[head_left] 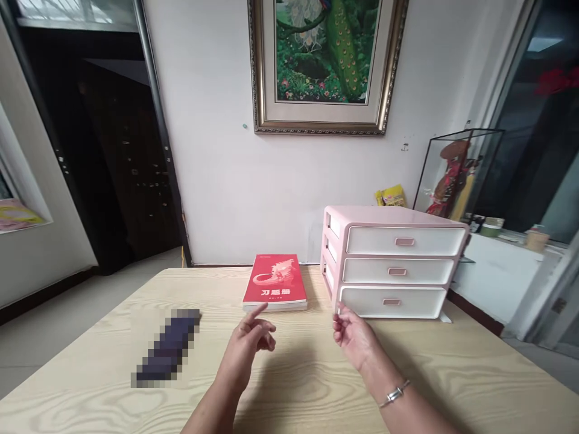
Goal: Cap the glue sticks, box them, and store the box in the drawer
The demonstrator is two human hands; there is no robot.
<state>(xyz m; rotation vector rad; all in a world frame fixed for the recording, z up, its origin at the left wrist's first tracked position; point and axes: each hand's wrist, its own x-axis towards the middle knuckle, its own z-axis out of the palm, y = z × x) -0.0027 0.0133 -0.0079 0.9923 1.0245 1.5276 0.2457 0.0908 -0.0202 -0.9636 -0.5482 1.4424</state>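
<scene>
My left hand [250, 339] hovers above the table just in front of a thick red book [275, 277]. Its index finger stretches out while the other fingers curl loosely, and it holds nothing. The book lies flat and shows a pale dragon-like design with white characters on its cover. My right hand [353, 334], palm turned inward and fingers loosely bent apart, is near the lower left corner of a pink and white drawer unit [407, 215]. I see nothing in it; whether a fingertip touches the unit I cannot tell. All three drawers are closed.
A dark, pixelated oblong object [169, 348] lies at the left of the light wooden table [298, 392]. Behind the drawer unit are a yellow packet [391, 196] and a glass case [452, 175] with a figure. A framed peacock picture [321, 123] hangs on the wall.
</scene>
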